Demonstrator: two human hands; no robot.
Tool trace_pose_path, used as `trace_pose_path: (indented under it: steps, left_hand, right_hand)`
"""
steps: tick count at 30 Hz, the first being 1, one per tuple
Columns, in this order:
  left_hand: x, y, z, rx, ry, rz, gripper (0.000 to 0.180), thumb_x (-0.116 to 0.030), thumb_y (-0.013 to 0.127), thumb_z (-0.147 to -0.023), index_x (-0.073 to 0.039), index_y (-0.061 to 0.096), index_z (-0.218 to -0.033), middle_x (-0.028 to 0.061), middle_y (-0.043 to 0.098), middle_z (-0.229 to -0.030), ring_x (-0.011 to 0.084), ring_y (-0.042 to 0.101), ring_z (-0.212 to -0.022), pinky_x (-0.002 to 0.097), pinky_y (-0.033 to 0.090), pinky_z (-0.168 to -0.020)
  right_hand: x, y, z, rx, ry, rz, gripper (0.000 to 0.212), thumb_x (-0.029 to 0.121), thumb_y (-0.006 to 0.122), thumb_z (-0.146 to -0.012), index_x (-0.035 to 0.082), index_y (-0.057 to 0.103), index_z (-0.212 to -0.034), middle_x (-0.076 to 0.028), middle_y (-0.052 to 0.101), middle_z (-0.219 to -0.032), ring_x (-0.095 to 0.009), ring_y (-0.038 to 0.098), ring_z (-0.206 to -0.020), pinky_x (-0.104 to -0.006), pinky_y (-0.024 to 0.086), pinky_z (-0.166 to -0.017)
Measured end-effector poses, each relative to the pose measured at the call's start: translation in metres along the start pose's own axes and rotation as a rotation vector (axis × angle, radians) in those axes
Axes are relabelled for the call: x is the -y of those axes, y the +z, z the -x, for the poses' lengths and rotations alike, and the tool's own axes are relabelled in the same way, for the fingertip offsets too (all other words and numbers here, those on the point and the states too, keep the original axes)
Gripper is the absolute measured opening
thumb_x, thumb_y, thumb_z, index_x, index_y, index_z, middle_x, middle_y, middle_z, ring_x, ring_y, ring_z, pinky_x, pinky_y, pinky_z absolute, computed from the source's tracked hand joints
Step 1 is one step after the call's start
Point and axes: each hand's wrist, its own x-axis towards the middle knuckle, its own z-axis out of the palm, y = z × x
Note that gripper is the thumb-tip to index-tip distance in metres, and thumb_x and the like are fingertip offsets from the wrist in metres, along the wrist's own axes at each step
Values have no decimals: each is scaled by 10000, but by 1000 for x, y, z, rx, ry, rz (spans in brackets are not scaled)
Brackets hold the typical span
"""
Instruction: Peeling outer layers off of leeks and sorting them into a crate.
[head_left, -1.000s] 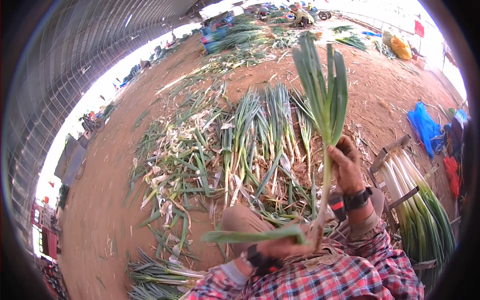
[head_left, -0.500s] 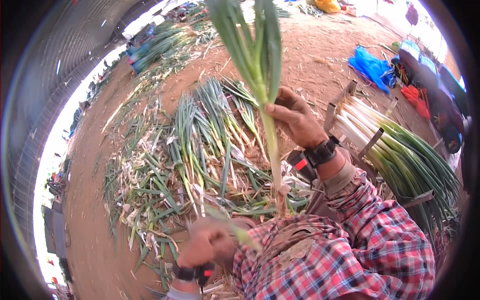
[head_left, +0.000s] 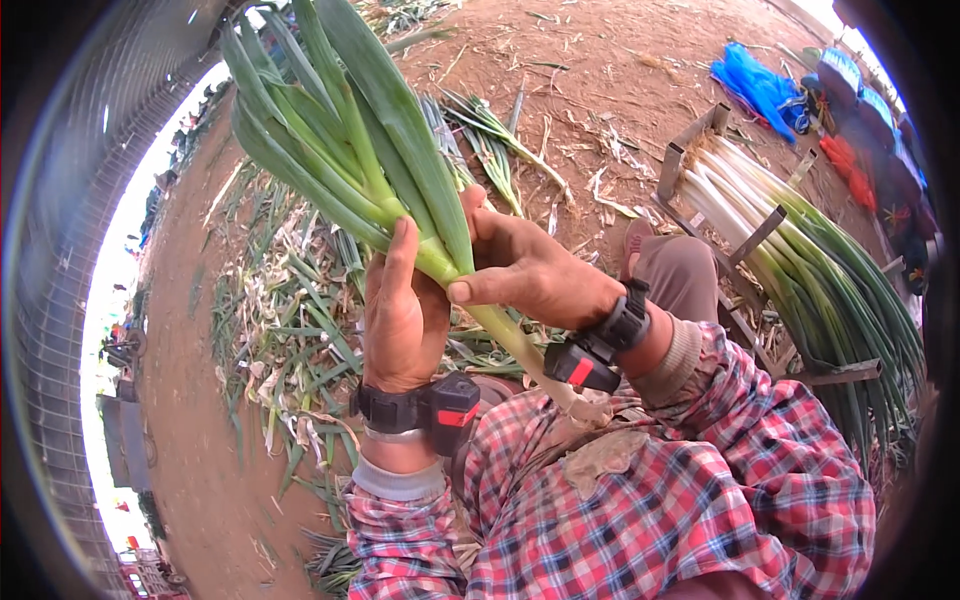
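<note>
A single leek [head_left: 430,258] lies slantwise in front of me, its green leaves fanned toward the upper left and its root end down by my lap. My left hand [head_left: 405,325] is closed around it from the left, with the thumb against the base of the leaves. From the right, my right hand [head_left: 540,275] grips the same spot, its thumb pressed on the upper stem. The pale stem runs below both hands, and the root end touches my checked shirt. Some fingers of both hands are hidden behind the leek.
To the right, a metal rack [head_left: 760,235] holds a thick bundle of trimmed leeks [head_left: 800,270]. Leaf scraps [head_left: 290,330] litter the soil at left. More leeks [head_left: 490,160] lie behind the held one. A blue plastic sheet [head_left: 755,90] and a red cloth [head_left: 848,170] lie farther off.
My left hand has come up from the lower left to grip the leek; the green piece near it is out of sight. The leek has tilted leftward, and my right hand has moved left and lower.
</note>
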Motion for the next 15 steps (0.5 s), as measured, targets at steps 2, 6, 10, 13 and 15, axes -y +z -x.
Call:
trace_pose_path:
  steps: [2, 6, 10, 13, 15]
  left_hand:
    - [-2, 4, 0, 7, 37, -10, 521, -353, 403, -1012, 38, 397, -1356, 216, 522, -1319, 276, 517, -1221, 419, 393, -1045]
    - [-1, 5, 0, -30, 87, -37, 491, -297, 428, -1010, 56, 403, -1350, 205, 528, -1315, 255, 523, -1208, 388, 407, -1030]
    - [2, 9, 4, -217, 34, -8, 432, -260, 467, -1000, 66, 490, -1283, 176, 576, -1257, 218, 581, -1119, 345, 461, -965]
    - [34, 3, -12, -331, 93, 16, 372, -249, 540, -974, 58, 565, -1182, 115, 644, -1104, 184, 632, -959, 307, 505, -858]
    - [50, -6, -19, -292, 125, -59, 356, -270, 562, -964, 44, 582, -1130, 92, 647, -1042, 159, 629, -908, 297, 511, -804]
  right_hand:
    - [-3, 0, -8, 9, 10, -76, 364, 92, 762, -754, 22, 566, -1053, -2, 603, -943, -90, 555, -898, -246, 424, -810]
    - [3, -5, -14, 72, 35, -22, 319, 81, 739, -753, 19, 580, -1023, -3, 609, -912, -94, 559, -869, -240, 426, -782]
    - [19, 6, -12, 26, 63, 207, 410, 85, 699, -739, -18, 574, -1115, -36, 626, -952, -120, 565, -898, -266, 446, -809]
    - [20, 4, -14, -42, 62, 272, 476, 71, 665, -742, -17, 559, -1197, -51, 623, -978, -118, 557, -908, -275, 461, -823]
    - [4, 1, -10, -149, 1, 562, 405, 25, 630, -768, -15, 578, -1167, -26, 618, -962, -95, 561, -880, -259, 476, -782]
